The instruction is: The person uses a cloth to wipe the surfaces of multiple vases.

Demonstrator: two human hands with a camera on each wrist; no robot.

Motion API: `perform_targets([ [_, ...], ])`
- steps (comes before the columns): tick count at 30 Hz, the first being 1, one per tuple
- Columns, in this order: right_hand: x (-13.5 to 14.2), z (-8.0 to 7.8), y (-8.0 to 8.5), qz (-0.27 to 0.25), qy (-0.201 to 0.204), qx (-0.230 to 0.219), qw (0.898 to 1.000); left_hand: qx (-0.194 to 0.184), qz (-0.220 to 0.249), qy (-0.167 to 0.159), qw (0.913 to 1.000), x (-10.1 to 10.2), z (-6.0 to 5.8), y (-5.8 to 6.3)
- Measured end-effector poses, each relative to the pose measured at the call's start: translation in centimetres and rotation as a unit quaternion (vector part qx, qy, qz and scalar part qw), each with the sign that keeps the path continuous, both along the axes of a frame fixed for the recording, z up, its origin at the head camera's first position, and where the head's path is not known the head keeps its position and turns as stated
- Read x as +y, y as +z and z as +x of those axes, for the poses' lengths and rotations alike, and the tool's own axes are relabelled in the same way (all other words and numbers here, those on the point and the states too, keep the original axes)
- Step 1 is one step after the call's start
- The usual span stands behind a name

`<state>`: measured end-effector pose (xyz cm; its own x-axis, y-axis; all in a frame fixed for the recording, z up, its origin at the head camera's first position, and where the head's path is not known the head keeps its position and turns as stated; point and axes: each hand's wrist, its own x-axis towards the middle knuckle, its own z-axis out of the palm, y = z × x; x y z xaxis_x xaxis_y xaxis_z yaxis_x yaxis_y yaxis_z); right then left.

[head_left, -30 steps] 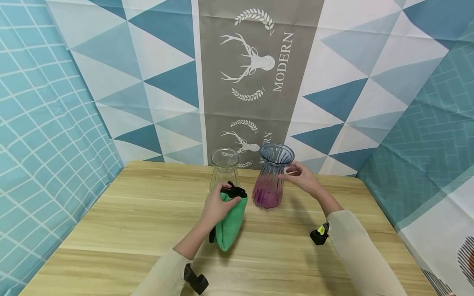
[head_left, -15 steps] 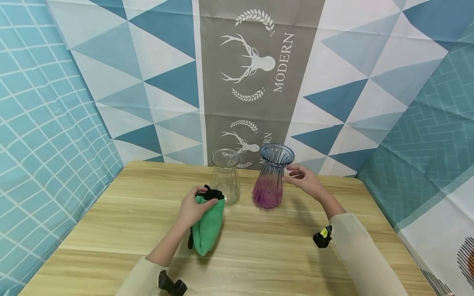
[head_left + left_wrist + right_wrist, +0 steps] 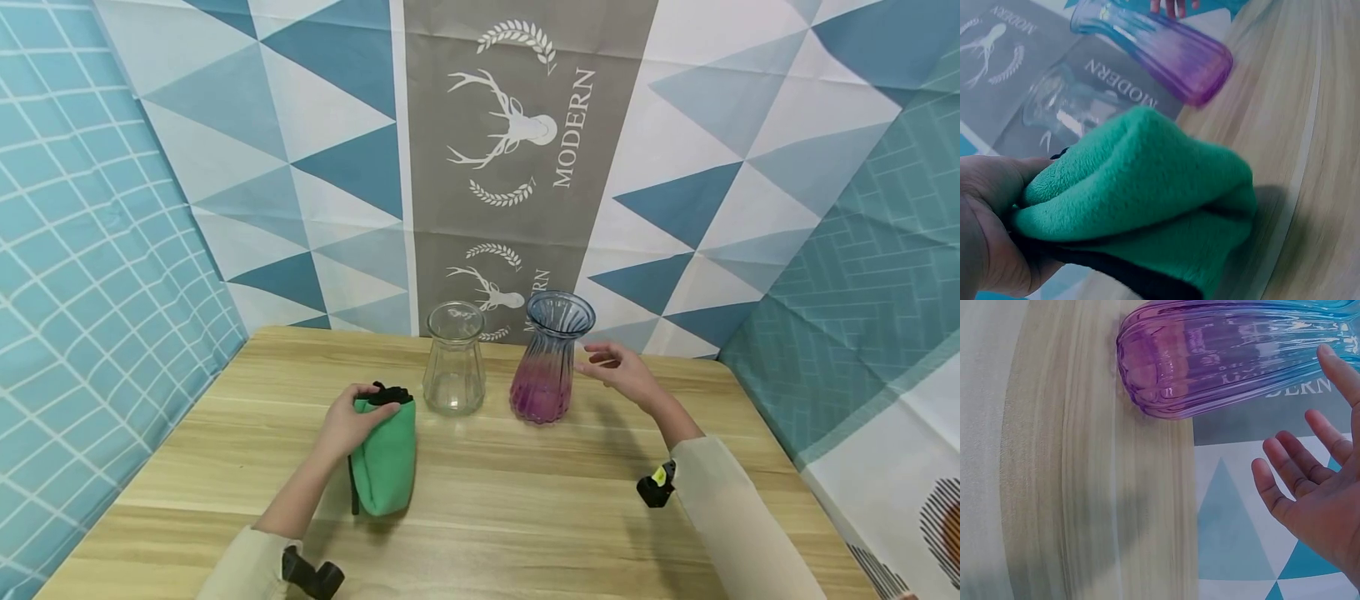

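Observation:
My left hand pinches a folded green fleecy cloth with black edging at its top, between thumb and fingers. The cloth hangs down over the left middle of the table; in the left wrist view, the green cloth fills the centre. To its right stands a clear glass vase, upright. Beyond that is a ribbed glass vase, blue at the rim and purple at the base. My right hand is just right of the ribbed vase, fingers loosely bent and holding nothing; whether a fingertip touches the glass I cannot tell.
The wooden table ends at a patterned backdrop close behind both vases. Blue gridded cloth hangs at the left, teal cloth at the right. Each sleeve carries a small black wrist camera.
My left hand has carried the green cloth leftward, away from the clear vase, which now shows fully. My right hand has drawn slightly right and down from the ribbed vase. Both vases stay put.

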<state>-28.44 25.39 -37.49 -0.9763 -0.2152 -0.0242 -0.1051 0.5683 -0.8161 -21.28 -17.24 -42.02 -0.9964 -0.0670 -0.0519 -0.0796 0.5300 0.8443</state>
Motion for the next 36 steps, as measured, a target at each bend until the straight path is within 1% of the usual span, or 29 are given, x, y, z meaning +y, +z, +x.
perform_targets([
  [7,-0.8,1.9,1.7,-0.003,0.002,-0.006,1.000,-0.013,-0.022,-0.025,0.9994,-1.3,-1.1,-0.6],
  [10,-0.9,2.5,2.0,0.001,0.001,-0.008,1.000,-0.014,-0.026,-0.035,0.9989,-1.6,-1.6,-0.9],
  [13,-0.9,2.8,1.9,0.002,0.000,-0.010,1.000,-0.013,-0.038,-0.043,0.9983,-1.9,-2.0,-1.2],
  [17,-0.4,2.6,1.3,-0.009,0.002,-0.011,1.000,-0.014,-0.063,-0.051,0.9966,-2.1,-2.5,-1.7],
  [20,0.4,1.6,-0.1,-0.013,0.004,-0.006,1.000,-0.016,-0.082,-0.054,0.9951,-2.3,-2.7,-2.0],
  [24,1.1,1.0,-1.3,-0.009,0.006,0.004,1.000,-0.015,-0.105,-0.059,0.9926,-2.5,-3.0,-2.3],
  [27,1.1,0.8,-1.6,-0.011,0.007,0.004,1.000,-0.008,-0.120,-0.067,0.9904,-2.8,-3.2,-2.6],
  [29,1.4,0.5,-2.2,-0.012,0.006,0.005,1.000,-0.003,-0.129,-0.073,0.9890,-2.9,-3.4,-2.9],
  [32,1.5,0.3,-2.5,-0.010,0.004,0.003,1.000,-0.003,-0.131,-0.080,0.9881,-3.0,-3.5,-3.1],
  [36,1.6,0.4,-2.7,-0.001,0.001,0.004,1.000,-0.003,-0.140,-0.086,0.9864,-3.2,-3.4,-3.0],
])
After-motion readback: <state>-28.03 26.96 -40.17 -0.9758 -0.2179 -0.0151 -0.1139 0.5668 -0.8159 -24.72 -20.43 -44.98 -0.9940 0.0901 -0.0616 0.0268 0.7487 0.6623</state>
